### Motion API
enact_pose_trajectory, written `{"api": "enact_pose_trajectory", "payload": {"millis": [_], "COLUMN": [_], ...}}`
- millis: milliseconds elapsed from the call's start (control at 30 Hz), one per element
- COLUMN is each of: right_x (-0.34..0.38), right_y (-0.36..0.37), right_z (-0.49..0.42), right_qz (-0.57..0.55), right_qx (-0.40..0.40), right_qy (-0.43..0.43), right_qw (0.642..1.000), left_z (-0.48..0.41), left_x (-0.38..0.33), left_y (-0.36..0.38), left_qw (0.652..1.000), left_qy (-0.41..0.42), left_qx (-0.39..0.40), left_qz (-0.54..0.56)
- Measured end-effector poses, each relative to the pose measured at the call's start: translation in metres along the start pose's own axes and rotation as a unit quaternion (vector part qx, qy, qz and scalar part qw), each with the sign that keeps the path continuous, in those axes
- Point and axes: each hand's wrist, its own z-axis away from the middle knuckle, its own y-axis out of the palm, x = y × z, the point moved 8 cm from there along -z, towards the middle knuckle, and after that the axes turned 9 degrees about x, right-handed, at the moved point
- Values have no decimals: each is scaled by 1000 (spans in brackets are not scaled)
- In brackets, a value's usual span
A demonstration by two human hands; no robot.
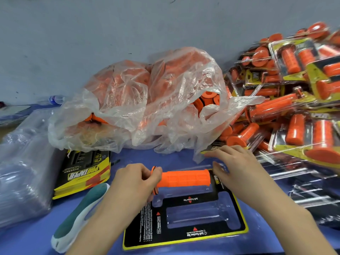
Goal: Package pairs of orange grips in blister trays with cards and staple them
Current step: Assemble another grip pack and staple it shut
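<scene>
nearest you lies the blister tray (pixel 237 236) with its black and yellow card (pixel 184 238); the near cavity holds nothing yet. the teal and white stapler (pixel 77 218) lies just beside it on your left.

just past that, the orange grip (pixel 185 178) lies crosswise over the tray's far cavity. your left hand (pixel 132 179) has its fingers curled round the flanged end. your right hand (pixel 237 168) is spread with the fingers stretched out, the thumb close by the grip's plain end; blur hides whether it touches.

expect the grip to be light, rubbery and soft, with a ribbed skin that should not slip. hold it at the two ends, as you do now, and press along its length so that it seats in the cavity. the clear tray looks thin and springy, so steady its edge rather than its middle.

beyond your left hand sits the stack of cards (pixel 82 173), with bagged clear trays (pixel 24 172) beside it. farther back is the plastic bag (pixel 147 100) of loose grips, and to the right the pile of finished packs (pixel 294 107).
</scene>
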Motion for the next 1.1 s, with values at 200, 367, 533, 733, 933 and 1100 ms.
{"api": "enact_pose_trajectory", "payload": {"millis": [200, 367, 533, 733, 933, 1100], "right_x": [1, -1, 0, 1, 3, 18], "right_y": [11, 15, 15, 14, 4, -12], "right_z": [-2, -4, -3, -3, -2, -12], "right_qz": [31, 46, 52, 53, 20, -14], "right_qx": [25, 38, 51, 54, 15, 6], "right_qy": [1, 12, 14, 12, 10, -20], "right_qw": [999, 998, 997, 997, 1000, 1000], "left_z": [0, -2, -5, -4, -10, -25], "left_x": [5, 18, 23, 23, 15, 54], "left_y": [6, 16, 23, 27, -27, -87], "left_qw": [1000, 999, 999, 991, 990, 977], "left_qy": [4, -29, -29, 4, 52, 11], "left_qx": [19, 30, 12, -14, -115, -206], "left_qz": [3, -2, -42, -131, -60, -43]}}
